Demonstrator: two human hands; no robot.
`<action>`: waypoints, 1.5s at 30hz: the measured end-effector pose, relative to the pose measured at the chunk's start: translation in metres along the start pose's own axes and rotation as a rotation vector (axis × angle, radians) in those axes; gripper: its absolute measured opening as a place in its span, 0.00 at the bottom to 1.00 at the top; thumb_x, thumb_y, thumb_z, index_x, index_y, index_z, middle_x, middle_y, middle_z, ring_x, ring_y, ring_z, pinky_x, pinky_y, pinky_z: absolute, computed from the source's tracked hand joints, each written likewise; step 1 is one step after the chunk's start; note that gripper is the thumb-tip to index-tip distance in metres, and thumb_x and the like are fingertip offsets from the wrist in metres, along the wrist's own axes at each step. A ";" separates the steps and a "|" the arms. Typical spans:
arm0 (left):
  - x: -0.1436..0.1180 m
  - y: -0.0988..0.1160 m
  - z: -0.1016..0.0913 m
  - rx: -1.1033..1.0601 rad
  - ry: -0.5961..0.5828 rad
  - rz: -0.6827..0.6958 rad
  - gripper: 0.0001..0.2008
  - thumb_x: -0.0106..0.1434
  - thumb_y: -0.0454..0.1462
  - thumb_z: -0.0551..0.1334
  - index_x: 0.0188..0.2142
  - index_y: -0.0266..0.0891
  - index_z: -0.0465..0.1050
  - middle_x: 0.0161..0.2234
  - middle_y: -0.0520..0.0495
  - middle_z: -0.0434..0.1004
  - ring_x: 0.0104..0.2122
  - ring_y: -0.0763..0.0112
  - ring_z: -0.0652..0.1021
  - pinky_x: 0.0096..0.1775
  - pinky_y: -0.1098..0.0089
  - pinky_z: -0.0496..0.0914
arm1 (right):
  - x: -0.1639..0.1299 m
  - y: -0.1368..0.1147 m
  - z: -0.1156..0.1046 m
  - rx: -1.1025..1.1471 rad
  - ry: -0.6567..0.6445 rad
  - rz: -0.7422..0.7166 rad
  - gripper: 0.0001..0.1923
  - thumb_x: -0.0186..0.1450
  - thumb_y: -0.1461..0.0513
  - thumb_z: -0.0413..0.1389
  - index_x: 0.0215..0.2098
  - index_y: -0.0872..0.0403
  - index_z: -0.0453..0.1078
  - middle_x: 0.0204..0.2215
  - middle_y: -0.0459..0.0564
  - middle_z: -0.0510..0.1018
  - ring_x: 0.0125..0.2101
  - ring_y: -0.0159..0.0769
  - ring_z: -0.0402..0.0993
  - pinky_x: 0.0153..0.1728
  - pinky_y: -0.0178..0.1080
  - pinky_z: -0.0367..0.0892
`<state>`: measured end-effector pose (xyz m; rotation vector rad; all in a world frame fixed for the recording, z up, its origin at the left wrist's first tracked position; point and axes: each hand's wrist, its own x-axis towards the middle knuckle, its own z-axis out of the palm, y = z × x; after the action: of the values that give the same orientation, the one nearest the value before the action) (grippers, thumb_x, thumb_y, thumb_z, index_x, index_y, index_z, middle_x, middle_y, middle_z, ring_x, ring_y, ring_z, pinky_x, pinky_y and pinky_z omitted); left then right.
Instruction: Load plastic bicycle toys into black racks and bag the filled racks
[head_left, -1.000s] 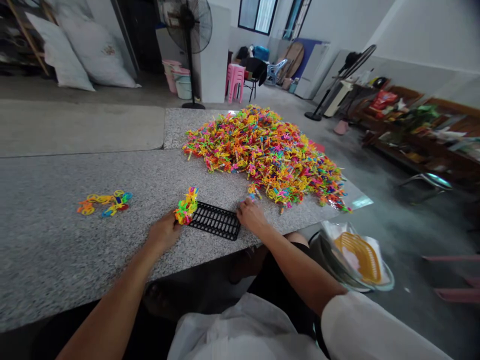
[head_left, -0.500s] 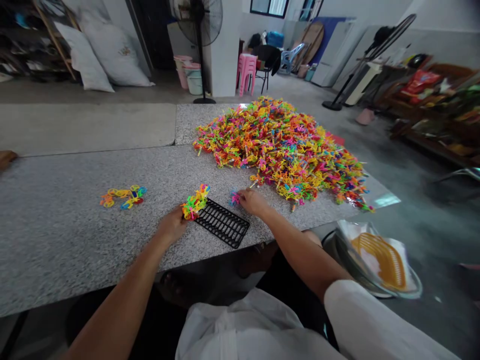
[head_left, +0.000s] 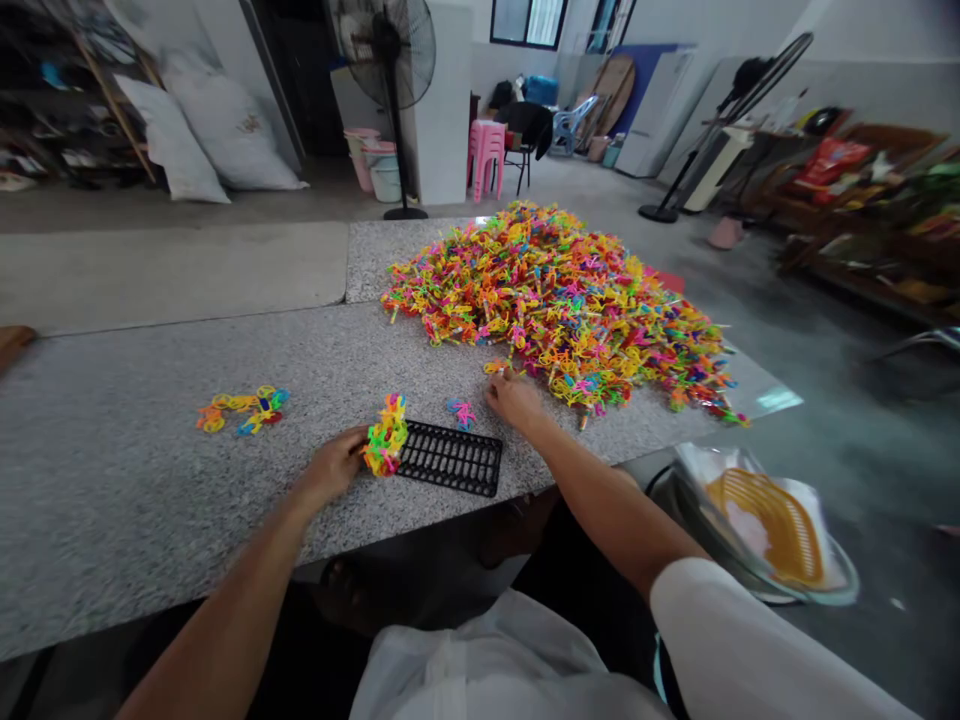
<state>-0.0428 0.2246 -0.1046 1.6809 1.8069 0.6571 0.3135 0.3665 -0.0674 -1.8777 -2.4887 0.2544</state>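
Head view, speckled grey stone counter (head_left: pixel 135 500) running across frame, near edge cutting diagonally from lower left toward the person's lap. Far left on counter: small loose cluster of coloured plastic pieces (head_left: pixel 241 410), yellow/orange/blue, well apart from everything else, bare stone all round it. Wide open stretch of counter between that cluster and the left hand (head_left: pixel 334 470). Left hand rests on counter close to the near edge, fingers closed around a bundle of neon pieces (head_left: pixel 385 438), green/yellow/pink, bundle standing up just at the left end of the black grid tray (head_left: pixel 450 458). Tray lies flat, long side roughly parallel to the near edge and close to it, slots look empty. Just behind the tray a single small pink-blue piece (head_left: pixel 461 411) lies loose on the stone. Right hand (head_left: pixel 514 398) reaches forward past the tray's right end, fingertips at the near fringe of the big pile of coloured pieces (head_left: pixel 555 300); whether the fingers pinch a piece cannot tell, they are curled down and hidden. Pile covers the right half of counter up to its right edge and far corner, little bare stone left there. Off the right edge, lower down, a basin with an orange basket (head_left: pixel 765 515) on the floor side.
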 end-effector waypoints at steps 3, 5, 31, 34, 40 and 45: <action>0.023 0.011 -0.031 -0.014 -0.002 -0.139 0.29 0.66 0.51 0.57 0.59 0.39 0.80 0.51 0.42 0.88 0.44 0.56 0.86 0.49 0.58 0.80 | -0.009 0.004 0.002 0.029 -0.013 -0.018 0.18 0.81 0.60 0.50 0.62 0.55 0.75 0.61 0.61 0.80 0.55 0.44 0.81 0.52 0.37 0.72; 0.048 0.037 -0.044 0.067 0.022 -0.089 0.30 0.66 0.50 0.59 0.61 0.38 0.79 0.55 0.41 0.86 0.48 0.57 0.85 0.52 0.60 0.79 | -0.011 0.007 0.004 0.057 -0.007 0.013 0.18 0.80 0.62 0.50 0.63 0.57 0.74 0.60 0.62 0.81 0.55 0.44 0.81 0.53 0.36 0.72; 0.151 0.085 -0.084 0.681 0.052 -0.257 0.19 0.71 0.41 0.67 0.55 0.28 0.80 0.54 0.33 0.84 0.52 0.57 0.81 0.53 0.65 0.71 | -0.021 -0.004 0.021 0.768 0.054 0.004 0.08 0.67 0.60 0.54 0.31 0.52 0.73 0.22 0.43 0.74 0.28 0.35 0.72 0.29 0.34 0.62; 0.099 0.046 -0.112 0.637 0.159 -0.298 0.21 0.72 0.37 0.63 0.60 0.23 0.75 0.55 0.32 0.83 0.55 0.56 0.79 0.59 0.59 0.70 | -0.023 -0.039 0.014 0.926 -0.122 -0.120 0.09 0.69 0.60 0.54 0.31 0.52 0.73 0.20 0.40 0.71 0.24 0.33 0.71 0.28 0.32 0.63; 0.009 0.005 -0.071 0.515 0.330 -0.161 0.21 0.73 0.35 0.53 0.59 0.35 0.78 0.62 0.35 0.79 0.64 0.56 0.75 0.69 0.55 0.66 | -0.021 -0.091 0.010 0.792 -0.316 -0.201 0.11 0.72 0.63 0.56 0.32 0.53 0.76 0.21 0.42 0.78 0.25 0.32 0.76 0.29 0.30 0.65; -0.040 0.007 -0.004 0.245 0.172 -0.020 0.21 0.69 0.40 0.60 0.58 0.40 0.81 0.55 0.40 0.84 0.56 0.57 0.81 0.64 0.56 0.73 | -0.022 -0.105 0.019 0.539 -0.245 -0.211 0.11 0.74 0.62 0.59 0.36 0.55 0.81 0.32 0.49 0.85 0.34 0.35 0.81 0.32 0.31 0.62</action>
<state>-0.0389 0.1851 -0.0937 1.8067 2.0943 0.6076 0.2175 0.3154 -0.0697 -1.4279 -2.3895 1.0777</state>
